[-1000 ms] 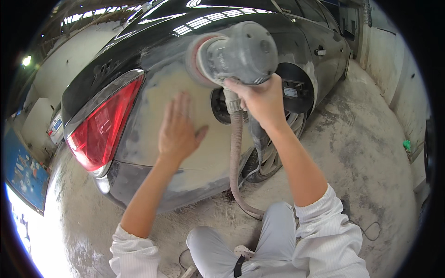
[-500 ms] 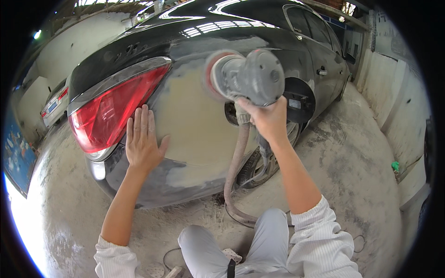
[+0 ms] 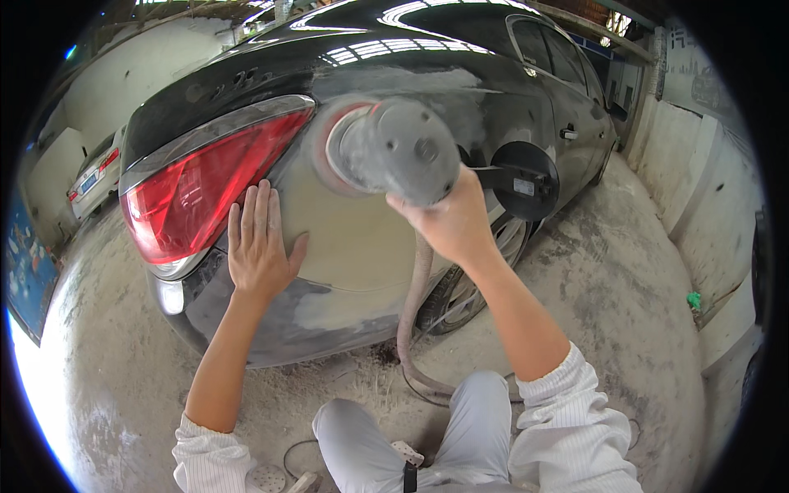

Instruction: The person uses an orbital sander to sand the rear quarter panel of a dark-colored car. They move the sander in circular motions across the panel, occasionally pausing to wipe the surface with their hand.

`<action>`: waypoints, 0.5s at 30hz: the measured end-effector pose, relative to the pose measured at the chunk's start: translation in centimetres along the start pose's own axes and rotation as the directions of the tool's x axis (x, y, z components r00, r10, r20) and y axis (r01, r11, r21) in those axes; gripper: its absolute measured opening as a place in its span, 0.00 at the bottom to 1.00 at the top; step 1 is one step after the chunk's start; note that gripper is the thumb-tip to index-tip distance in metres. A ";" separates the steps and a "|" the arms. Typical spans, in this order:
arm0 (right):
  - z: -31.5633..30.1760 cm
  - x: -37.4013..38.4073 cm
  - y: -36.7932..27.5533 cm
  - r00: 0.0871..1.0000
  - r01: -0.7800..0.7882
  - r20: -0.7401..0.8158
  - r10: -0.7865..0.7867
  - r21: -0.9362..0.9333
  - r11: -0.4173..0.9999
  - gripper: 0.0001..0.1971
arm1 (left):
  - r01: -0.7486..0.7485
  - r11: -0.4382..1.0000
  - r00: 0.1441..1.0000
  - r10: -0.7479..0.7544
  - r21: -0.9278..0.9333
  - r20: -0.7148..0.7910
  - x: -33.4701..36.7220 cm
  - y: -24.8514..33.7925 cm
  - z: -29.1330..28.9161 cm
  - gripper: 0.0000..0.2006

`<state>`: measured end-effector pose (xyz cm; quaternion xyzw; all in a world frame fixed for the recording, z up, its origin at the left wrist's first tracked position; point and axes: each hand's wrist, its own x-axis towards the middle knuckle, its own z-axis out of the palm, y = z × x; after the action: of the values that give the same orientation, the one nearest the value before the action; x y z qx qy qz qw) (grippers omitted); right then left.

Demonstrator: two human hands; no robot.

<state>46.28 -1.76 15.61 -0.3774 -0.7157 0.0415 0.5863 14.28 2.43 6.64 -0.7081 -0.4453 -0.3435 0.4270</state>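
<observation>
Grey dusty floor [image 3: 608, 279] spreads around a black car [image 3: 514, 103], whose rear side carries a pale beige patch [image 3: 353, 246]. The right hand [image 3: 450, 222] is clamped around a grey sander [image 3: 415, 154], which has its blurred round pad [image 3: 327, 156] at the patch's upper part. The left hand [image 3: 263, 255], apart from the other, lies flat and stretched out on the car, just beside the red tail lamp [image 3: 214, 182].

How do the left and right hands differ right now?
The left hand is flat with fingers extended; the right hand is curled in a grip.
The left hand holds nothing and appears to rest on the panel beside the tail light; the right hand holds the sander.
Both hands are bare.
</observation>
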 end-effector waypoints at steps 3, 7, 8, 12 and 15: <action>-0.6 1.4 -0.3 0.996 -0.087 0.014 0.086 0.100 0.991 0.22 | 0.001 1.000 1.000 -0.001 0.020 -0.012 -0.1 0.2 0.1 0.46; 0.3 -0.6 -1.0 0.998 -0.041 0.044 0.044 -0.069 0.997 0.21 | -0.015 1.000 0.999 0.015 0.001 -0.045 0.1 0.1 0.3 0.45; 0.6 -1.3 -1.1 0.998 -0.015 0.057 0.023 -0.144 0.990 0.20 | -0.017 1.000 0.999 0.016 -0.010 -0.051 0.1 0.1 0.2 0.45; 0.8 -1.6 0.1 0.998 0.058 0.033 -0.054 -0.140 0.989 0.19 | -0.016 1.000 0.999 0.016 0.003 -0.034 0.1 0.0 0.0 0.44; -0.6 0.3 1.5 0.999 -0.042 0.003 0.042 0.013 0.999 0.17 | -0.004 1.000 1.000 0.004 0.025 -0.021 0.0 0.2 0.0 0.44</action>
<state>47.56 -0.76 15.26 -0.3884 -0.7082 0.0592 0.5866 14.43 2.42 6.61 -0.6999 -0.4438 -0.3444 0.4412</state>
